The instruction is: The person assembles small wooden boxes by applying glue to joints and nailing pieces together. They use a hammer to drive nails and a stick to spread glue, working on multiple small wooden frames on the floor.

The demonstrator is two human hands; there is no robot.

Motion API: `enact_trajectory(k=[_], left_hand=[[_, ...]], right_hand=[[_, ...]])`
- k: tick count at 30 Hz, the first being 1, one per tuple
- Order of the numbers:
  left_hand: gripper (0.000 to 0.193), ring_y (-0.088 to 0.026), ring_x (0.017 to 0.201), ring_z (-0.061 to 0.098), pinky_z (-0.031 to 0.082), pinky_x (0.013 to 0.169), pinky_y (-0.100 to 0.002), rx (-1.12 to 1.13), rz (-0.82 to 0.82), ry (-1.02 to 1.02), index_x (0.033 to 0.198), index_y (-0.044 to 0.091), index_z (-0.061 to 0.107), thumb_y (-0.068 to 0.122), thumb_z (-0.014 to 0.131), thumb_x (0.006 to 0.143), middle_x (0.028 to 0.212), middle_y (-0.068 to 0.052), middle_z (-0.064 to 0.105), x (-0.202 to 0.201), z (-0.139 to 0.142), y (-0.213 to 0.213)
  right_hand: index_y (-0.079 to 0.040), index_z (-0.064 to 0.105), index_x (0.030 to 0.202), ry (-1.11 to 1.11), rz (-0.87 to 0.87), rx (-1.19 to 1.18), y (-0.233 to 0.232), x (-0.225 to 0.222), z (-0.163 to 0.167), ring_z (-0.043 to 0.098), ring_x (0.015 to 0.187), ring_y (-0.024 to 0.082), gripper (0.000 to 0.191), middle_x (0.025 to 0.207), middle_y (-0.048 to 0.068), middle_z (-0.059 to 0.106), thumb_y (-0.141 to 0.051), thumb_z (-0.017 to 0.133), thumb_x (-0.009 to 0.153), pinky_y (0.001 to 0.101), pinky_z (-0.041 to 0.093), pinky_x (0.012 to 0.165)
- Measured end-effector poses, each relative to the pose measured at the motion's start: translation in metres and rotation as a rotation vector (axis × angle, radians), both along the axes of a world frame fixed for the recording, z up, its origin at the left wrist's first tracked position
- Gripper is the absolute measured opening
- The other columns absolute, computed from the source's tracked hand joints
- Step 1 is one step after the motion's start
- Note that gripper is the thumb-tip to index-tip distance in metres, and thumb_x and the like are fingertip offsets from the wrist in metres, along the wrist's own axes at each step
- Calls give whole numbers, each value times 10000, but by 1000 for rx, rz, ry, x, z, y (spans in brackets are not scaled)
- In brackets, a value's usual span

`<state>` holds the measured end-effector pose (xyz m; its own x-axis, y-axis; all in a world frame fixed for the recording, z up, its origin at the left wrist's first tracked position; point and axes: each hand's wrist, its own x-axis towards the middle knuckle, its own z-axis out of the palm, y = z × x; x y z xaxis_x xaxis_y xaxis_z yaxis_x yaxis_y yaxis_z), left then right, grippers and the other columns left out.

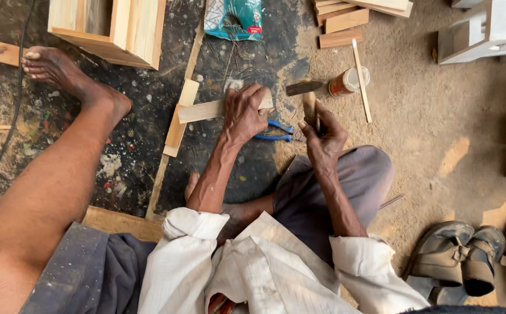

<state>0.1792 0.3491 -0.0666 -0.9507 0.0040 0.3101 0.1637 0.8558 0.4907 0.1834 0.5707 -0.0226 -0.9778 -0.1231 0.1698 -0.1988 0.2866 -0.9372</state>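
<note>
A person sits on the floor (439, 145), and the camera looks down at both hands. The left hand (244, 113) presses down on a flat strip of light wood (206, 109). Its fingers are curled over the top of the strip and hold it against the floor. The strip lies across a second, thinner strip of wood (178, 125), which runs away toward the wooden box (110, 26) at the top left edge of the floor.

The right hand (322, 136) is just beside the left one. Its fingers are closed around the wooden handle of a hammer (306, 93). The dark metal head of the hammer sticks out above the hand, near a small jar with an orange label (346, 82). A thin wooden stick (361, 81) lies touching the jar.

Blue-handled pliers (276, 132) lie on the floor between the two hands. A blue-green bag (233, 17) rests at the top edge, and small wood blocks (340, 26) are piled to its right. A bare foot (66, 75) rests on the dark, paint-spotted part of the floor at the left. A pair of worn sandals (456, 256) sits in the bottom right corner. Pale wooden pieces (485, 29) stand in the top right corner.
</note>
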Motion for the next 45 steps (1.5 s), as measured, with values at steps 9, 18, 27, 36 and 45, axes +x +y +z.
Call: enact_trajectory(k=[9, 18, 27, 36, 45], left_hand=[[448, -217, 836, 676, 448, 796, -419, 30, -20, -49, 1170, -16, 734, 78, 862, 751, 1073, -128, 760, 3, -7, -3], [426, -226, 863, 683, 449, 802, -430, 22, -20, -82, 1144, -3, 742, 101, 870, 751, 1069, -131, 758, 1, -2, 2], [430, -240, 866, 677, 414, 754, -431, 60, -17, -79, 1063, -2, 751, 93, 885, 665, 976, -125, 739, -1, 14, 2], [370, -201, 793, 663, 415, 744, -418, 57, -12, -46, 1057, 12, 750, 85, 843, 706, 958, -94, 736, -2, 14, 5], [336, -229, 810, 667, 449, 772, -453, 24, 0, -31, 1011, 36, 747, 165, 884, 733, 941, -116, 734, -3, 10, 4]], right_hand=[[48, 633, 1384, -534, -57, -394, -9, 10, -29, 568, 618, 69, 580, 907, 83, 745, 58, 744, 815, 223, 443, 505], [32, 636, 1392, -261, 16, -154, -3, 12, -11, 718, 888, 133, 568, 1100, 129, 778, 37, 828, 857, 258, 568, 740], [-86, 696, 1326, 492, 17, 540, -1, 19, 0, 764, 881, 259, 425, 1166, 207, 746, -59, 794, 914, 361, 642, 668], [-140, 704, 1319, 537, 42, 559, -7, 14, 5, 754, 849, 224, 411, 1146, 141, 769, -28, 793, 934, 331, 625, 644], [-183, 705, 1339, 363, 87, 634, -13, 11, 29, 710, 767, 284, 502, 1057, 125, 732, -45, 808, 867, 419, 533, 588]])
